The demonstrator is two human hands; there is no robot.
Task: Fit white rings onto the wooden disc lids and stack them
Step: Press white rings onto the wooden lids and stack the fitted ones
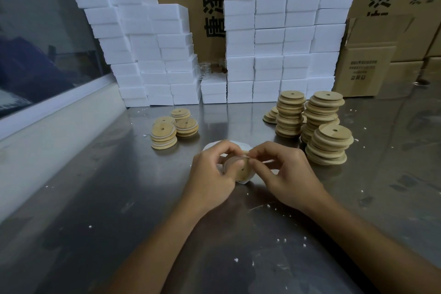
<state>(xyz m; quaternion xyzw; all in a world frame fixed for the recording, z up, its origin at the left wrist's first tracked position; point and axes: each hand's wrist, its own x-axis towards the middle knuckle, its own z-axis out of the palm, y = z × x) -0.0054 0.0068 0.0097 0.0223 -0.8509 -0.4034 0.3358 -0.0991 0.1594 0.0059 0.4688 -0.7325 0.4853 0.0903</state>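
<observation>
**Both hands gripping one wooden lid over the steel table**

The left hand (210, 172) and the right hand (284, 174) are meeting at the middle of the metal table (95, 198), and both are holding a single wooden lid (239, 168) between them. The lid is standing on edge rather than lying flat: its round face, with the small centre hole, is pointing toward the camera and slightly to the right, so the axis through the hole is running roughly level. The left fingers are curling closed around the lid's left rim, with the thumb lying across the face. The right thumb and forefinger are pinching tight at the upper right rim, where a thin white ring (243, 181) is showing along the edge and below the lid; how far it is seated, I cannot tell.

Just behind the hands, a small pile of white rings (212, 146) is lying flat on the table. To the left, short stacks of ringed lids (164, 136) are sitting flat, holes pointing up. To the right, taller stacks of plain lids (329, 143) are leaning a little. White foam blocks (269, 38) and cardboard boxes (367, 62) are lining the back.
</observation>
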